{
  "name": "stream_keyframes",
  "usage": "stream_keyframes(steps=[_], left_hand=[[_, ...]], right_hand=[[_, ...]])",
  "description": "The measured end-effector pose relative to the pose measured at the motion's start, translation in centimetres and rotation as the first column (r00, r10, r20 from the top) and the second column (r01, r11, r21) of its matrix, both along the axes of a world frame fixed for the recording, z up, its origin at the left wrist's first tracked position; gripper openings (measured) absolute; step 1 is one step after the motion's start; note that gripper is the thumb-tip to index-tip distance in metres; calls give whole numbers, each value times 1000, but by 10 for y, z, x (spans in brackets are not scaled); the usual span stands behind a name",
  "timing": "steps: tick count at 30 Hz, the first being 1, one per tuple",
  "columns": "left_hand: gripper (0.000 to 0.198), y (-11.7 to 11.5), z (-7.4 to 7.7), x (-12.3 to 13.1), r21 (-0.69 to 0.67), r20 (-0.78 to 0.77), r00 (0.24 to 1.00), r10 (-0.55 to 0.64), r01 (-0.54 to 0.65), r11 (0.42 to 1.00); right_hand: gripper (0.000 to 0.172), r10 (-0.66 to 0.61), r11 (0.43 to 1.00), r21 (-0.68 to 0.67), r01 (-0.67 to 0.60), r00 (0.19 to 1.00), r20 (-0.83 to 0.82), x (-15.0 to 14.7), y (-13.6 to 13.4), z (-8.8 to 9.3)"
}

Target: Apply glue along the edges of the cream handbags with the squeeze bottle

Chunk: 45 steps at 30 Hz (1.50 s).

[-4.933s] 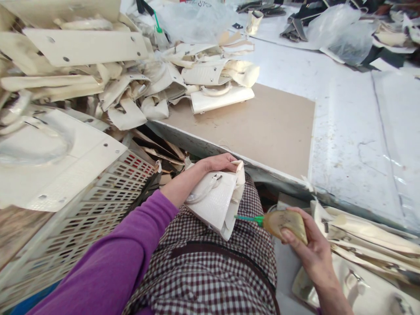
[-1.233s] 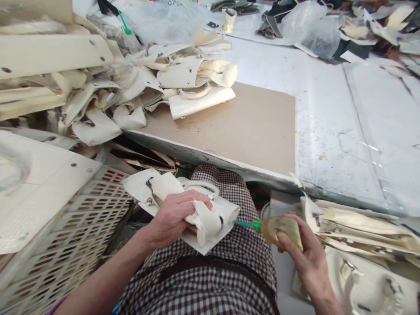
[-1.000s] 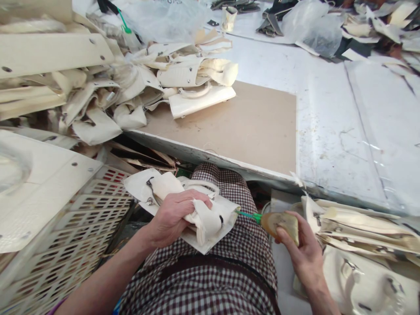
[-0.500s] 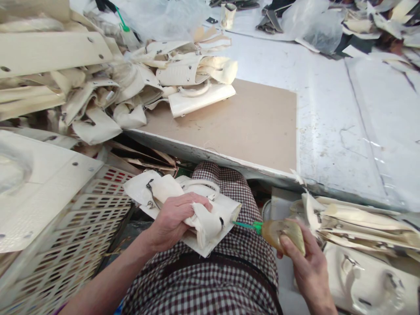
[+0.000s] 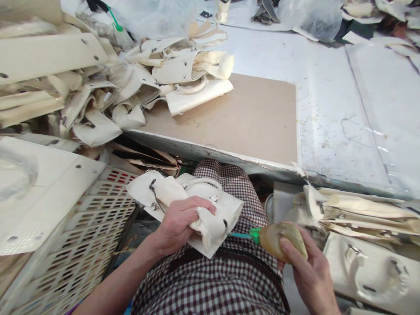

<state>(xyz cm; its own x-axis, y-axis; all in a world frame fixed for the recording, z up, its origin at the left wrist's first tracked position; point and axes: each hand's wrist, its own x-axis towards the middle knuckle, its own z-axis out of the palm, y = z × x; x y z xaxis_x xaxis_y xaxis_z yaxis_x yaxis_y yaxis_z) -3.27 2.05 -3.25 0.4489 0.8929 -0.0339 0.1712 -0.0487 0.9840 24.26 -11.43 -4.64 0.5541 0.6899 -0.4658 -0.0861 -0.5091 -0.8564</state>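
Over my lap lies a cream handbag (image 5: 226, 205) with a rounded handle and dark metal fittings. My left hand (image 5: 183, 221) is closed on its folded near part, gripping the material between thumb and fingers. My right hand (image 5: 306, 253) is wrapped round a yellowish squeeze bottle (image 5: 278, 240) with a green collar and a thin blue-green nozzle. The nozzle points left, and its tip is at the bag's right edge; whether it touches, I cannot tell. My right fingers are partly hidden behind the bottle.
A brown board (image 5: 256, 118) lies on the white table (image 5: 341, 109). Cream bag pieces (image 5: 131, 83) are heaped at the left. A plastic crate (image 5: 78, 236) stands on my left, carrying a flat cream panel (image 5: 49, 188). More cream bags (image 5: 367, 267) lie on my right.
The nozzle tip has shifted slightly left and down along the bag's edge. My left hand keeps its grip on the bag. The whole view has shifted a little.
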Motion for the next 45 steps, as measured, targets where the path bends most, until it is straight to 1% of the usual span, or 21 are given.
stream_keyframes(steps=[4,6,7,9,11,13,16,18,21,23,24,26,28,31,33,35,38,41,43,45], left_hand=[[32,0,-3,-1,148,-22,999,-34,37,988],[28,0,-4,-3,208,-48,998,-51,60,976],[26,1,-4,-4,236,-58,997,-58,70,969],[25,2,-4,-5,265,-68,995,-68,84,961],[25,2,-4,-4,252,-69,995,-69,84,964],[27,2,-3,-3,235,-61,996,-59,72,969],[27,2,-3,-1,269,-45,997,-63,73,961],[27,3,-2,0,279,-51,997,-65,77,957],[28,3,-1,1,263,-53,996,-68,80,961],[29,3,-1,1,243,-47,996,-71,80,967],[31,3,-1,1,231,-46,996,-70,78,970],[35,4,-1,1,202,-56,997,-55,65,977],[35,5,0,2,197,-77,996,-52,66,978],[26,8,1,2,278,-82,994,-76,96,956],[21,10,1,1,349,-71,994,-83,103,932],[20,11,1,1,375,-79,993,-82,106,921],[22,10,-1,1,330,-98,992,-82,111,937],[26,8,-2,1,246,-78,994,-71,88,965],[28,7,-2,1,194,-60,996,-59,69,978],[31,7,-1,2,183,-50,997,-54,62,981]], right_hand=[[59,-94,995,10,98,975,-201,-14,-10,0],[60,-103,994,15,109,966,-237,-17,-15,-1],[59,-97,995,16,103,968,-230,-17,-16,-2],[58,-74,997,8,76,985,-155,-13,-15,-4],[57,-41,999,-9,40,999,-26,-4,-12,-7],[58,-5,1000,-30,8,996,92,6,-9,-11],[61,15,999,-37,-9,985,174,13,-6,-12],[58,13,999,-35,-7,988,156,8,-8,-8],[55,-10,1000,-19,10,1000,4,-6,-13,0],[57,-27,1000,-1,28,996,-90,-12,-16,1],[58,-29,1000,3,29,994,-103,-13,-16,0],[57,-24,1000,-3,24,998,-51,-9,-16,-6],[57,-22,1000,-16,23,998,57,0,-13,-14],[61,-46,998,-27,51,985,169,11,-9,-22],[61,-55,997,-36,63,982,183,12,-8,-23],[60,-55,997,-34,62,983,175,10,-7,-24],[62,-43,998,-29,48,988,148,10,-7,-30],[66,-10,999,-50,17,992,123,14,-10,-37],[65,5,999,-51,2,991,135,17,-13,-39],[63,22,999,-42,-16,988,156,19,-15,-39]])
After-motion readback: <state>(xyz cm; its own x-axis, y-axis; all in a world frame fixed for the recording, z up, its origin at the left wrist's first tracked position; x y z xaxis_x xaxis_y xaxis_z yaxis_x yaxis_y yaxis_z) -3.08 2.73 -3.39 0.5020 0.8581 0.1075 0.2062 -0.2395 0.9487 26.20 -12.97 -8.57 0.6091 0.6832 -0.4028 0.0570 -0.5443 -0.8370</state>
